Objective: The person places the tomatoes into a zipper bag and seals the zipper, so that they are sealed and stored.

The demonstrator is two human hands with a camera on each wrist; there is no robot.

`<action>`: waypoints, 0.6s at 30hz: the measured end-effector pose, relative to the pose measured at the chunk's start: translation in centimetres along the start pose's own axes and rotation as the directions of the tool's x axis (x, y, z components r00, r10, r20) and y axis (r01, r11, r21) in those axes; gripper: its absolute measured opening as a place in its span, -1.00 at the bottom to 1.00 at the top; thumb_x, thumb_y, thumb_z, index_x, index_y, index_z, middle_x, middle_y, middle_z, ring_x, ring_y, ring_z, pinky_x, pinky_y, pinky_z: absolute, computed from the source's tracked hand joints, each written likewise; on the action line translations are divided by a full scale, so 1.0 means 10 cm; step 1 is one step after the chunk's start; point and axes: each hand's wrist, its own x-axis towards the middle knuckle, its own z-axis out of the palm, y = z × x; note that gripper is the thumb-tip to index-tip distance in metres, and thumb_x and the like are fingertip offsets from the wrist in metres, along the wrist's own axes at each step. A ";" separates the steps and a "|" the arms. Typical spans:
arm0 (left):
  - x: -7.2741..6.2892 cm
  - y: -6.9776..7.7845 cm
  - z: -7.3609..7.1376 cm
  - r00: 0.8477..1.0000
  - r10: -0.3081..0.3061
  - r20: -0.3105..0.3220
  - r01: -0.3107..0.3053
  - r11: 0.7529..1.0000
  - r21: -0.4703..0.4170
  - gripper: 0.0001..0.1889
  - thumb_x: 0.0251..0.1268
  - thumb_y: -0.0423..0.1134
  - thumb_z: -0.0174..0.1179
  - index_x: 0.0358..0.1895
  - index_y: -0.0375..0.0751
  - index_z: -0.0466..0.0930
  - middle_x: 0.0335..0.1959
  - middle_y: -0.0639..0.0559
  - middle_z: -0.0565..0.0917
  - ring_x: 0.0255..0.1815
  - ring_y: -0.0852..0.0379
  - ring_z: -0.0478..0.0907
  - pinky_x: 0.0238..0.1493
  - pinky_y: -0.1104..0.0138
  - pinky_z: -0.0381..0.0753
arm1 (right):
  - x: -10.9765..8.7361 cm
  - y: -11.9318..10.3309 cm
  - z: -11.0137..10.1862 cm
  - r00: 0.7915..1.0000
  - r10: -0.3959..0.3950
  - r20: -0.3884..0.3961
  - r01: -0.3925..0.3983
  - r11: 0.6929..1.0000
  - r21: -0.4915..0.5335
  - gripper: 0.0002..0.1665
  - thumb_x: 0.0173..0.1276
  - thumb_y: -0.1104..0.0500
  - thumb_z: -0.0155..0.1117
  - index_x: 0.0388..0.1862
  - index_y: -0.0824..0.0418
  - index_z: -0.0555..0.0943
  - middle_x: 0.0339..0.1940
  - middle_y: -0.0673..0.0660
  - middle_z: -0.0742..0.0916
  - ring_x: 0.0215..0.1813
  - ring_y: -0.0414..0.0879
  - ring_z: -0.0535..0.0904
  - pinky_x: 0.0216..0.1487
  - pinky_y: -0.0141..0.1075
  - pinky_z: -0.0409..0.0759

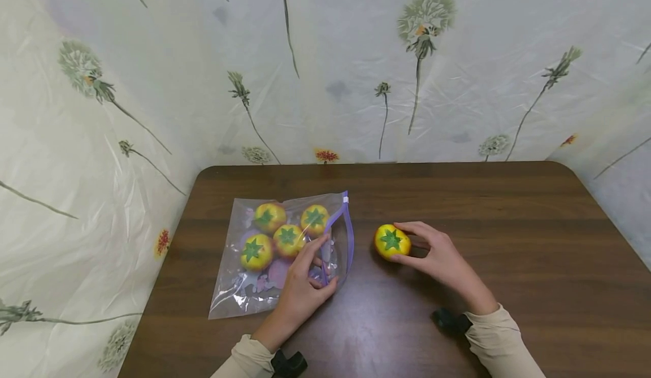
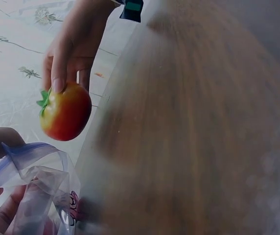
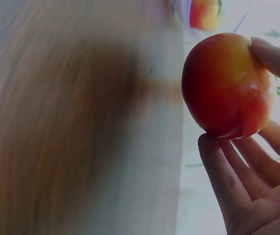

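Observation:
My right hand (image 1: pixel 445 259) grips a yellow-and-red tomato (image 1: pixel 385 246) with a green star-shaped top, thumb on one side and fingers on the other. In the right wrist view the tomato (image 3: pixel 223 88) shows its red underside, lifted over the table. A clear zip bag (image 1: pixel 224 302) lies on the table to the left, its purple-edged mouth facing right and parted. My left hand (image 1: pixel 300 293) holds the bag at this mouth, fingers at the upper rim and thumb at the near side. Inside the bag are several similar tomatoes (image 1: pixel 256 252); the left hand partly covers the bag's near right part.
The brown wooden table (image 1: pixel 508 225) extends right of the hands, its far edge meeting a dandelion-print cloth (image 1: pixel 346 44) that hangs behind and at the sides. A white slider (image 1: pixel 346 199) sits at the far end of the bag's zip.

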 end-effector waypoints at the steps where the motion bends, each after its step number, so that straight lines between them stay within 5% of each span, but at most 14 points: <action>1: 0.00 0.00 0.00 1.000 0.000 0.000 0.000 1.000 0.000 -0.08 -0.01 -0.57 0.50 0.50 -0.10 0.36 0.30 -0.22 0.53 -0.16 -0.03 0.63 -0.50 0.43 0.73 | 0.01 -0.02 0.02 1.000 -0.007 0.003 0.007 1.000 0.001 -0.22 0.14 0.05 0.66 0.35 0.14 0.60 0.26 0.16 0.69 0.25 0.10 0.66 0.17 -0.01 0.73; 18: 0.00 0.03 -0.02 1.000 -0.018 0.016 0.018 1.000 0.010 -0.06 0.00 -0.55 0.51 0.52 -0.04 0.34 0.34 -0.20 0.52 -0.14 0.00 0.63 -0.48 0.44 0.73 | 0.26 -0.29 0.34 0.995 -0.088 0.050 0.084 0.994 0.071 -0.25 0.15 0.07 0.65 0.33 0.13 0.61 0.25 0.14 0.70 0.20 0.08 0.70 0.14 -0.05 0.76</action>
